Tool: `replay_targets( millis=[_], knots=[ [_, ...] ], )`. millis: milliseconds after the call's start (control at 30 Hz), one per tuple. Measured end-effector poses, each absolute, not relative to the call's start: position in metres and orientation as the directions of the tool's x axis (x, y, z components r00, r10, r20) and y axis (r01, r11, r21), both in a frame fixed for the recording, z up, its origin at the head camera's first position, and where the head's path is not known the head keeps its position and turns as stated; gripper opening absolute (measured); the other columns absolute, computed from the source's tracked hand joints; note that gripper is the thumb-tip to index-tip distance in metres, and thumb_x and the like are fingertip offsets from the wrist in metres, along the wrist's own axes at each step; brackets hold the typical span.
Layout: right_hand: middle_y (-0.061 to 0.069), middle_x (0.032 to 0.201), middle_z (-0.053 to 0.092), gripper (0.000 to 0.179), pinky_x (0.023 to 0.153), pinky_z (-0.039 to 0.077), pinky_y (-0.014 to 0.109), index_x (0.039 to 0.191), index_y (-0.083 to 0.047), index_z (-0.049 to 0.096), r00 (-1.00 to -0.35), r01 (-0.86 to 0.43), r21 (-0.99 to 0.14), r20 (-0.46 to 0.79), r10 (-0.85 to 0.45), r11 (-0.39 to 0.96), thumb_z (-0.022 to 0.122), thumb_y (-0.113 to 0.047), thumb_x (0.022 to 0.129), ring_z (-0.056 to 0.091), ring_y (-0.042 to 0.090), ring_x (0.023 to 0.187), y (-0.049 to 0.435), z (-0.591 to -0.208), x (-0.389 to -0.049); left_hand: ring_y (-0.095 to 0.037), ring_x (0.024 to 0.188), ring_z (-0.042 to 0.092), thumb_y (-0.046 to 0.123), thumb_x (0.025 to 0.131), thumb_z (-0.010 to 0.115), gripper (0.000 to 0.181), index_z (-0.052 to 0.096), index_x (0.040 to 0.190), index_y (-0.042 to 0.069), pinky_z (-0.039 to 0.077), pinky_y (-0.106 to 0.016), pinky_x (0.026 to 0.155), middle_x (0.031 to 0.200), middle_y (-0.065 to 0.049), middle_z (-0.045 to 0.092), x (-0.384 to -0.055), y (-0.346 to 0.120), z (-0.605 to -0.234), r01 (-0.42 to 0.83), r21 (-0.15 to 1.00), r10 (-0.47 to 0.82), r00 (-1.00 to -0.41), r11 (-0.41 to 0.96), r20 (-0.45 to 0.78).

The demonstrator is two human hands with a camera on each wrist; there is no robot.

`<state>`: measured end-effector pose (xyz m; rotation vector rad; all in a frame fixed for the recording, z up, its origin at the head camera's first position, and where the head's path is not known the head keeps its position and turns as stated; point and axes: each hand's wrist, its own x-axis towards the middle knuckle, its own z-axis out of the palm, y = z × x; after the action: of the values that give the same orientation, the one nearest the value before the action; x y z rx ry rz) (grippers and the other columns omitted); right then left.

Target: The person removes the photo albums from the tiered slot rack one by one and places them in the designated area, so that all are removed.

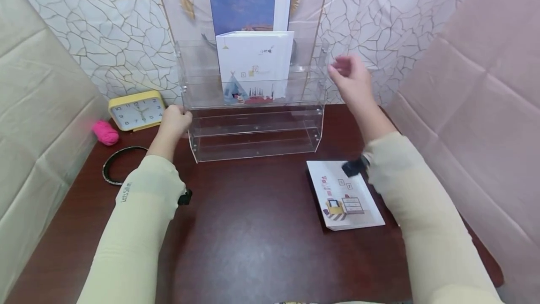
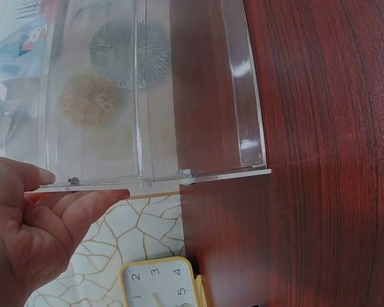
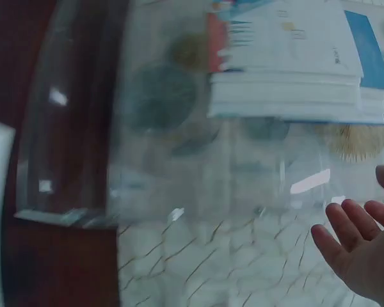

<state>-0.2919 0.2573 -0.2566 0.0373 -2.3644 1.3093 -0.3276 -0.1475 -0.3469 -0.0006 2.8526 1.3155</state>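
Observation:
A clear acrylic tiered rack (image 1: 255, 130) stands at the back of the table. My left hand (image 1: 175, 120) pinches its left side panel between thumb and fingers, as the left wrist view (image 2: 51, 217) also shows. Beside the rack's upper right edge, my right hand (image 1: 352, 76) is raised with fingers loosely bent and nothing in them. In the rack's upper tiers stand a white book (image 1: 255, 67) with a tent drawing and, behind it, a taller blue book (image 1: 244, 8). Another white book (image 1: 348, 201) lies flat on the table, partly behind my right sleeve.
On the left are a yellow-framed clock (image 1: 139, 110), a bright pink ball of yarn (image 1: 105, 133) and a dark ring-shaped band (image 1: 111, 168). A white wall covering with gold lines (image 1: 379, 13) hangs close behind the rack, and pale cloth (image 1: 468, 83) borders the right side.

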Motion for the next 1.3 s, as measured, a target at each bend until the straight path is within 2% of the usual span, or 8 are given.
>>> replay_targets(
  millis=[200, 433, 633, 767, 900, 1033, 1167, 1300],
  knots=[
    [0.010, 0.122, 0.056, 0.055, 0.093, 0.043, 0.028, 0.128, -0.005, 0.043, -0.940, -0.187, -0.847, 0.302, 0.160, 0.497, 0.064, -0.037, 0.088, 0.053, 0.019, 0.111, 0.215, -0.243, -0.334, -0.026, 0.059, 0.060, 0.012, 0.093, 0.038, 0.023, 0.051, 0.083, -0.004, 0.054, -0.034, 0.053, 0.083, -0.022, 0.055, -0.329, -0.150, -0.350, 0.007, 0.768, -0.010, -1.000, 0.640, 0.018],
    [0.012, 0.116, 0.055, 0.069, 0.088, 0.045, 0.027, 0.127, -0.004, 0.036, -0.944, -0.173, -0.870, 0.280, 0.174, 0.461, 0.071, -0.040, 0.081, 0.055, 0.021, 0.105, 0.184, -0.262, -0.353, -0.026, 0.060, 0.061, 0.014, 0.095, 0.037, 0.027, 0.054, 0.092, -0.007, 0.054, -0.035, 0.053, 0.095, -0.026, 0.057, -0.332, -0.148, -0.353, -0.005, 0.769, 0.007, -1.000, 0.640, -0.012],
    [0.008, 0.107, 0.052, 0.063, 0.083, 0.044, 0.027, 0.116, -0.004, 0.043, -0.935, -0.195, -0.817, 0.323, 0.150, 0.542, 0.078, -0.037, 0.075, 0.052, 0.019, 0.096, 0.170, -0.272, -0.362, -0.020, 0.053, 0.057, 0.014, 0.095, 0.037, 0.028, 0.057, 0.097, -0.006, 0.052, -0.031, 0.050, 0.091, -0.024, 0.058, -0.333, -0.151, -0.354, -0.001, 0.761, -0.002, -1.000, 0.649, 0.001],
    [0.007, 0.103, 0.052, 0.058, 0.079, 0.042, 0.029, 0.111, -0.007, 0.044, -0.939, -0.184, -0.774, 0.321, 0.124, 0.606, 0.077, -0.038, 0.076, 0.049, 0.018, 0.092, 0.166, -0.273, -0.364, -0.025, 0.057, 0.059, 0.014, 0.095, 0.037, 0.030, 0.057, 0.102, -0.007, 0.053, -0.034, 0.053, 0.093, -0.023, 0.059, -0.333, -0.153, -0.352, -0.010, 0.760, -0.012, -1.000, 0.650, -0.003],
    [0.006, 0.100, 0.050, 0.056, 0.076, 0.040, 0.029, 0.111, -0.008, 0.042, -0.942, -0.167, -0.764, 0.311, 0.129, 0.624, 0.075, -0.039, 0.078, 0.047, 0.018, 0.090, 0.165, -0.273, -0.364, -0.026, 0.058, 0.059, 0.015, 0.096, 0.038, 0.026, 0.053, 0.087, -0.004, 0.053, -0.035, 0.054, 0.077, -0.017, 0.056, -0.332, -0.153, -0.351, -0.016, 0.757, -0.019, -1.000, 0.654, -0.005],
    [0.006, 0.100, 0.050, 0.056, 0.075, 0.040, 0.029, 0.112, -0.010, 0.041, -0.944, -0.173, -0.763, 0.310, 0.117, 0.623, 0.074, -0.040, 0.079, 0.047, 0.018, 0.088, 0.163, -0.273, -0.365, -0.020, 0.048, 0.052, 0.015, 0.096, 0.038, 0.027, 0.042, 0.073, 0.004, 0.049, -0.031, 0.050, 0.059, -0.007, 0.046, -0.332, -0.154, -0.351, -0.017, 0.746, -0.020, -1.000, 0.666, -0.005],
    [0.006, 0.101, 0.050, 0.055, 0.075, 0.040, 0.028, 0.114, -0.009, 0.040, -0.942, -0.195, -0.768, 0.320, 0.102, 0.610, 0.074, -0.036, 0.080, 0.047, 0.018, 0.088, 0.161, -0.272, -0.366, -0.016, 0.044, 0.043, 0.015, 0.096, 0.039, 0.029, 0.039, 0.069, 0.006, 0.044, -0.030, 0.047, 0.054, -0.003, 0.039, -0.332, -0.154, -0.349, -0.020, 0.742, -0.030, -1.000, 0.670, 0.000],
    [0.006, 0.099, 0.051, 0.054, 0.075, 0.040, 0.028, 0.113, -0.007, 0.041, -0.934, -0.213, -0.754, 0.344, 0.098, 0.621, 0.075, -0.030, 0.079, 0.046, 0.018, 0.086, 0.158, -0.267, -0.367, -0.016, 0.044, 0.045, 0.014, 0.095, 0.039, 0.028, 0.040, 0.069, 0.005, 0.046, -0.030, 0.047, 0.057, -0.005, 0.040, -0.331, -0.152, -0.350, -0.009, 0.750, -0.022, -1.000, 0.661, 0.007]
  ],
)
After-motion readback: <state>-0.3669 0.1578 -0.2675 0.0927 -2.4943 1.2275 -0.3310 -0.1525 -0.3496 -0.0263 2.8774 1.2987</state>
